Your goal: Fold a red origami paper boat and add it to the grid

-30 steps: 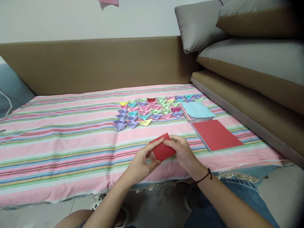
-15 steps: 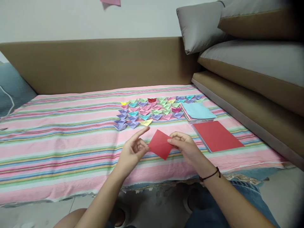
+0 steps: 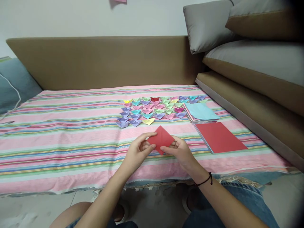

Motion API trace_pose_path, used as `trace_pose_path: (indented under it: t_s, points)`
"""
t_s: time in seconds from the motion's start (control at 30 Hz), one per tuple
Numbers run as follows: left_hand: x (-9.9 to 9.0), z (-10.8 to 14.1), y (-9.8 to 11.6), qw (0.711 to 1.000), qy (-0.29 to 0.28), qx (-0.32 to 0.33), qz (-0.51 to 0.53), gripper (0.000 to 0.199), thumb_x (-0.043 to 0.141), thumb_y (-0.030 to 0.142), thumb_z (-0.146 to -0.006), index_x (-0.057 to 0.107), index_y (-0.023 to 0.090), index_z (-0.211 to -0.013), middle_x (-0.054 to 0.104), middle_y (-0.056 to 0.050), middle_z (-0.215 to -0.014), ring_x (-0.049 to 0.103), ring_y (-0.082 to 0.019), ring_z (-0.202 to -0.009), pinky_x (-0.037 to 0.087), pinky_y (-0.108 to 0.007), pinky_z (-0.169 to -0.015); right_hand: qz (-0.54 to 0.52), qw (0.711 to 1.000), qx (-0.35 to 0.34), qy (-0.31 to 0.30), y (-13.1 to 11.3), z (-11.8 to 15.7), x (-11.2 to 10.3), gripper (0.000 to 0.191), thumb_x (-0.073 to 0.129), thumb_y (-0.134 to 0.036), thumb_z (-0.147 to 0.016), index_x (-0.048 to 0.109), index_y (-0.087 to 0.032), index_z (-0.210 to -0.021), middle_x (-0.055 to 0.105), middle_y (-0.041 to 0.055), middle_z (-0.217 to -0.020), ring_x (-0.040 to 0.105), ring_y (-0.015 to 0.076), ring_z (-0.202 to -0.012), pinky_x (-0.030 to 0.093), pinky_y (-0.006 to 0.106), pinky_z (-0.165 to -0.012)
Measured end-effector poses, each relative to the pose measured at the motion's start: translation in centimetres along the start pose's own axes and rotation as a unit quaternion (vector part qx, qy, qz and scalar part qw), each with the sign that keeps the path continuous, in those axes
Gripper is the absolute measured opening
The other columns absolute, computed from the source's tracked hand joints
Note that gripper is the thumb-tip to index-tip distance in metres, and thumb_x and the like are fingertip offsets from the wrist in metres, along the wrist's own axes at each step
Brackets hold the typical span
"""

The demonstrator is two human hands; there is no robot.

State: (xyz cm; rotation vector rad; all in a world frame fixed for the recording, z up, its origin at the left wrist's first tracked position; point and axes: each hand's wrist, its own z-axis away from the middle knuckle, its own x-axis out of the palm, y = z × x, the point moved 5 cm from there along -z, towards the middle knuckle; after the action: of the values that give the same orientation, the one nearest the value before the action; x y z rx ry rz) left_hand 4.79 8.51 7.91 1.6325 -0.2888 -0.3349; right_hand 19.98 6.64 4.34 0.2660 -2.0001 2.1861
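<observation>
A small red square of origami paper (image 3: 161, 136) is held up in front of me with one corner pointing away. My left hand (image 3: 142, 146) pinches its left corner between thumb and fingers. From the other side, my right hand (image 3: 177, 148) grips the lower right edge, thumb on top and fingers behind. Beyond the hands lie rows of small folded paper boats (image 3: 147, 110) in purple, pink, green, blue, yellow and red. The nearest to the paper is a yellow boat (image 3: 148, 121).
To the right are a stack of small paper squares (image 3: 201, 111), light blue on top, and a stack of larger red sheets (image 3: 219, 136). A striped cloth (image 3: 71, 136) covers the surface. Stacked grey-brown cushions (image 3: 256, 66) border the right side, and a brown backrest (image 3: 106, 63) stands behind.
My left hand has closed on the left side of the red paper, its index finger no longer stretched out. The right hand has shifted to the lower right edge. The view has moved slightly.
</observation>
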Motion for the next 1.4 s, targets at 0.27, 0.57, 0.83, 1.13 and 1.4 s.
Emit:
trace_pose_path:
  t_s: [0.27, 0.57, 0.83, 1.13, 1.4]
  points:
    - [-0.2, 0.1, -0.3, 0.994, -0.084, -0.065, 0.021, 0.039, 0.073, 0.019, -0.066, 0.066, 0.019, -0.105, 0.058, -0.003, -0.096, 0.054, -0.005, -0.057, 0.045, -0.02, -0.053, 0.078, 0.987, -0.095, -0.101, -2.4, 0.1, -0.5, 0.026, 0.07, -0.025, -0.071, 0.064, -0.02, -0.095, 0.064, 0.0055, -0.095, 0.063, 0.0176, -0.082, 0.052, 0.025, -0.063]
    - [-0.1, 0.4, 0.2, 0.987, -0.106, -0.077, 0.094, 0.037, 0.074, 0.016, -0.066, 0.068, 0.022, -0.102, 0.059, -0.004, -0.11, 0.064, -0.014, -0.082, 0.052, -0.026, -0.074, 0.044, 0.981, -0.034, -0.186, -2.5, 0.7, -0.9, 0.045, 0.081, -0.02, -0.06, 0.066, -0.022, -0.103, 0.063, 0.0057, -0.102, 0.061, 0.0194, -0.089, 0.052, 0.028, -0.07]
    - [-0.3, 0.4, 0.2, 0.998, -0.037, -0.053, 0.022, 0.018, 0.068, 0.029, -0.074, 0.073, 0.016, -0.085, 0.069, -0.005, -0.087, 0.061, -0.017, -0.085, 0.048, -0.023, -0.073, 0.076, 0.991, -0.036, -0.105, -2.2, 0.5, -1.4, 0.024, 0.071, -0.037, -0.071, 0.071, -0.02, -0.089, 0.069, 0.0059, -0.092, 0.063, 0.0199, -0.085, 0.051, 0.029, -0.07]
    - [0.1, 0.5, -0.8, 0.997, 0.042, -0.067, 0.023, 0.031, 0.062, 0.043, -0.076, 0.07, 0.014, -0.067, 0.067, -0.002, -0.068, 0.06, -0.016, -0.07, 0.047, -0.026, -0.067, 0.094, 0.993, -0.065, -0.025, -1.4, 0.4, -0.8, 0.024, 0.073, -0.04, -0.067, 0.07, -0.019, -0.077, 0.07, 0.0048, -0.082, 0.064, 0.0223, -0.078, 0.052, 0.033, -0.066]
    - [-0.4, 1.4, -3.5, 0.982, 0.011, -0.048, -0.183, 0.015, 0.068, 0.027, -0.071, 0.072, 0.018, -0.083, 0.069, -0.002, -0.07, 0.058, -0.015, -0.061, 0.042, -0.024, -0.057, 0.207, 0.974, -0.081, -0.036, 1.2, 0.4, -1.9, 0.02, 0.066, -0.038, -0.075, 0.07, -0.019, -0.078, 0.071, 0.0053, -0.08, 0.064, 0.0222, -0.074, 0.05, 0.032, -0.064]
